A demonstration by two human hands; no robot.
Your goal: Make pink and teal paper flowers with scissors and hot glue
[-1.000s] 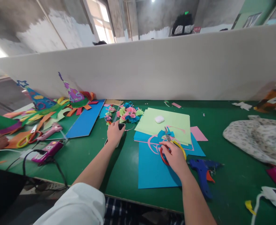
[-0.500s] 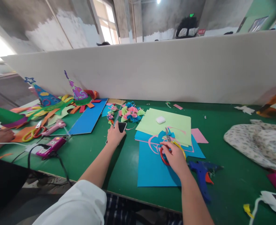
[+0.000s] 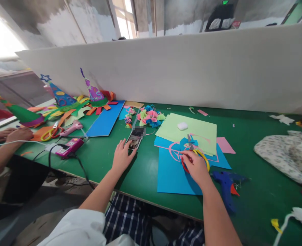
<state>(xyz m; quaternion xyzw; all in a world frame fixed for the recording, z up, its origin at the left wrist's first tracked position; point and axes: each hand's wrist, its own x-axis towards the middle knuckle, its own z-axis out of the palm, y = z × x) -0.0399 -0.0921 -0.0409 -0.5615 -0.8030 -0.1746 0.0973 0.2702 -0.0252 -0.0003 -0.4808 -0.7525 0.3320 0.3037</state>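
Note:
My left hand (image 3: 123, 155) lies over the lower left part of a phone (image 3: 135, 138), its fingers spread and a fingertip touching the lit screen. The phone is flat on the table. My right hand (image 3: 195, 167) is closed around the scissors (image 3: 204, 159), which have red and yellow handles; the blades point away from me over small blue paper pieces (image 3: 185, 143). Under that hand are blue sheets (image 3: 175, 179), pink cut-out strips (image 3: 173, 152) and light green sheets (image 3: 199, 126). A white earphone-like case (image 3: 182, 126) rests on the green paper.
Beyond the phone sits a bunch of paper flowers (image 3: 151, 118). A blue glue gun (image 3: 226, 186) lies right of the paper. Party hats (image 3: 96, 95), a pink glue gun (image 3: 72, 128) and a power strip (image 3: 70, 147) are on the left, near another person's hands (image 3: 19, 136).
My left hand has drawn back from its grip on the phone, and the screen is now lit beneath its fingers. The right hand stays at the scissors. The view has shifted left.

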